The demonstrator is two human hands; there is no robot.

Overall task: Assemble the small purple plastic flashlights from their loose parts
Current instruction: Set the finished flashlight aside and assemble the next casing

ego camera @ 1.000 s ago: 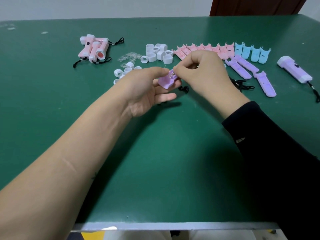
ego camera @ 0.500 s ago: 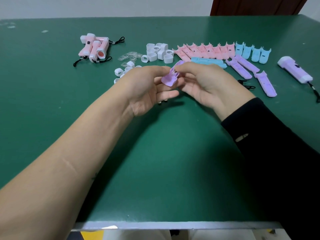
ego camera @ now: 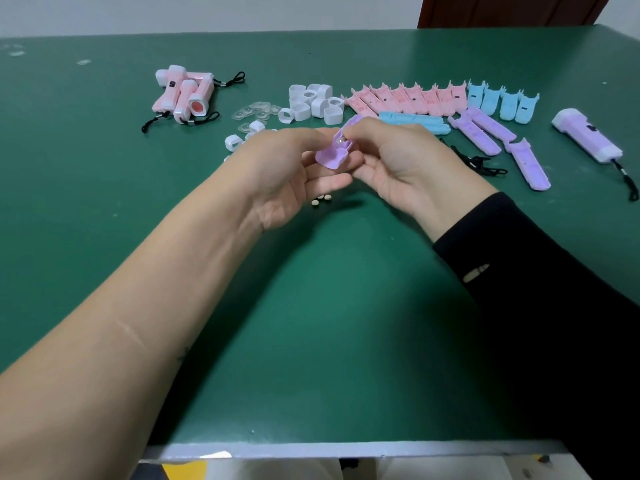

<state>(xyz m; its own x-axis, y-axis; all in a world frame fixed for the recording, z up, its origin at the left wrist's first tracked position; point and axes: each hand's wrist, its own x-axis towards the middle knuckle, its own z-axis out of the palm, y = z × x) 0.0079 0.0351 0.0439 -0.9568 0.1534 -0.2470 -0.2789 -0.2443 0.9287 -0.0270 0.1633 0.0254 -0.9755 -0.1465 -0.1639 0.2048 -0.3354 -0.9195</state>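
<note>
A purple flashlight half-shell [ego camera: 334, 152] is held above the table's middle, its wide head end towards me. My left hand [ego camera: 287, 168] grips it from the left with thumb and fingers. My right hand [ego camera: 398, 157] pinches the shell's upper part, fingertips at a small clear bulb piece [ego camera: 341, 143] seated in it. More purple half-shells [ego camera: 485, 133] lie to the right, and one finished purple flashlight [ego camera: 587, 135] with a black cord lies at the far right. Small round button cells [ego camera: 321, 199] lie on the table under my left hand.
Finished pink flashlights [ego camera: 185, 95] lie back left. White square caps [ego camera: 315, 102] and clear lenses [ego camera: 256, 112] sit behind my hands. Pink shells [ego camera: 408, 97] and blue shells [ego camera: 502, 102] line the back. Black cords [ego camera: 481, 164] lie right of my right hand.
My right hand turned palm-up and came in beside the shell. The shell has tilted so its wide end points towards me, and the blue shells behind came into view.
</note>
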